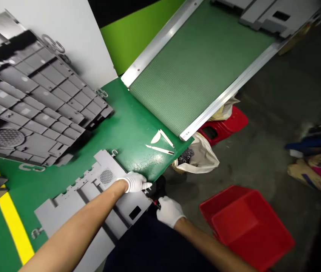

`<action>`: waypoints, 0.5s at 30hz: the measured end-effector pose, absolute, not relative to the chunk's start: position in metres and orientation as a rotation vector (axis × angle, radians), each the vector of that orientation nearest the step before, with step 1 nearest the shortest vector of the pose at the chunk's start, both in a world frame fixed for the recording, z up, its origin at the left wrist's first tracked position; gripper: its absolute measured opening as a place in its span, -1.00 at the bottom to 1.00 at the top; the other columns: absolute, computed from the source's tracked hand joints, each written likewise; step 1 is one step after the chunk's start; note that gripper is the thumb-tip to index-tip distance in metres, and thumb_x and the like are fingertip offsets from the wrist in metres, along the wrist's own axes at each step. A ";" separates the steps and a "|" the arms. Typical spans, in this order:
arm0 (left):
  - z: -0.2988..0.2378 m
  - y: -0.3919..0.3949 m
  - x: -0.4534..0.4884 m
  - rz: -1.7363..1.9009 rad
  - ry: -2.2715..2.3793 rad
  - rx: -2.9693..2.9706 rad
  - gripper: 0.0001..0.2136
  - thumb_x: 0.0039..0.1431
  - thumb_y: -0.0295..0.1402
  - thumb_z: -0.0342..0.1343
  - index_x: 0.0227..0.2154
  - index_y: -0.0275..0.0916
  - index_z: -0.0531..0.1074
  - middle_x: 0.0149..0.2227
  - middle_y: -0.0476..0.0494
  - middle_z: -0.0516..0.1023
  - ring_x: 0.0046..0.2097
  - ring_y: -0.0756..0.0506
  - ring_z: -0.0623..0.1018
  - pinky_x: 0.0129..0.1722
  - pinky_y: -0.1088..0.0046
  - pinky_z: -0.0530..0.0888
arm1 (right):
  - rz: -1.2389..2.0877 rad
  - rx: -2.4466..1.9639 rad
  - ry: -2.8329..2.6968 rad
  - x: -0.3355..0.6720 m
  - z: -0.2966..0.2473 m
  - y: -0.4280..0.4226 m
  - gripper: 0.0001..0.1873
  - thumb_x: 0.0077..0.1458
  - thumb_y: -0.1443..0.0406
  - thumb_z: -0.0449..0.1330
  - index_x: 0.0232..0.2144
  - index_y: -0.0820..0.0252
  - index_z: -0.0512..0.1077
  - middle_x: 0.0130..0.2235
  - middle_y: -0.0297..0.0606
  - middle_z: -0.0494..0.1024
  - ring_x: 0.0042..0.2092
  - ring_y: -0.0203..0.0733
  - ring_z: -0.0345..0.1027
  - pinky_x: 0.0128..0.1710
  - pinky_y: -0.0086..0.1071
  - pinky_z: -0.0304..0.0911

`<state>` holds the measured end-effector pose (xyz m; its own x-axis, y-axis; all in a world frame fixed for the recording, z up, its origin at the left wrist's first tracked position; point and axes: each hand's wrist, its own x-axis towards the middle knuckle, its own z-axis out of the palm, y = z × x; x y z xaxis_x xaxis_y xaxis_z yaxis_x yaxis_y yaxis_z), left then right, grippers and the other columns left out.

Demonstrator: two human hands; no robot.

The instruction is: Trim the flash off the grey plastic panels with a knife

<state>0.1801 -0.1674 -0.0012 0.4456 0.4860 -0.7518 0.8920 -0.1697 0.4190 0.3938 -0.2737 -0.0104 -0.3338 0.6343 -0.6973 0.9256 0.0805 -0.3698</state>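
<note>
A flat grey plastic panel (104,196) with a round speaker grille and a dark rectangular opening lies at the near edge of the green table. My left hand (136,182), in a white glove, grips the panel at its right edge, fingers beside a small curled plastic piece. In my gloved right hand (169,211) is a tool with a red and black handle (156,204), its tip against the panel's edge just below my left fingers. Most of the tool is hidden by the hand. Curled plastic pieces also stick out from the panel's top (114,152) and left corner (36,232).
Upper left, ribbed grey panels (44,98) lean upright. A green conveyor belt (194,71) carries another grey panel (270,17). Thin pale offcuts (160,149) lie on the green table (126,117). On the floor side are an open white sack (206,160) and a red bin (245,223).
</note>
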 end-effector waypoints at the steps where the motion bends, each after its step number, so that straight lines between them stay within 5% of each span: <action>1: -0.002 -0.168 0.181 -0.584 1.171 1.817 -0.42 0.29 0.18 -0.16 -0.40 -0.16 0.58 -0.34 -0.21 0.63 -0.28 -0.20 0.55 -0.09 0.24 0.38 | -1.114 1.545 2.019 0.394 -0.009 -0.273 -0.73 -0.01 0.24 0.14 -0.24 0.15 0.49 -0.15 -0.09 0.60 -0.16 0.05 0.54 -0.27 -0.24 0.32; 15: -0.001 -0.163 0.187 -0.653 1.168 1.707 -0.37 0.26 0.27 -0.18 -0.42 -0.16 0.53 -0.40 -0.10 0.59 -0.30 -0.12 0.52 0.18 0.12 0.22 | -1.112 1.526 2.011 0.391 -0.012 -0.270 -0.70 0.01 0.22 0.14 -0.21 0.21 0.51 -0.15 -0.03 0.59 -0.16 0.08 0.55 -0.27 -0.22 0.36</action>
<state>0.1872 -0.1633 -0.0015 0.4049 0.4134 -0.8156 0.9113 -0.1098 0.3968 0.3910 -0.2695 -0.0120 -0.3374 0.6266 -0.7025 0.9281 0.0968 -0.3595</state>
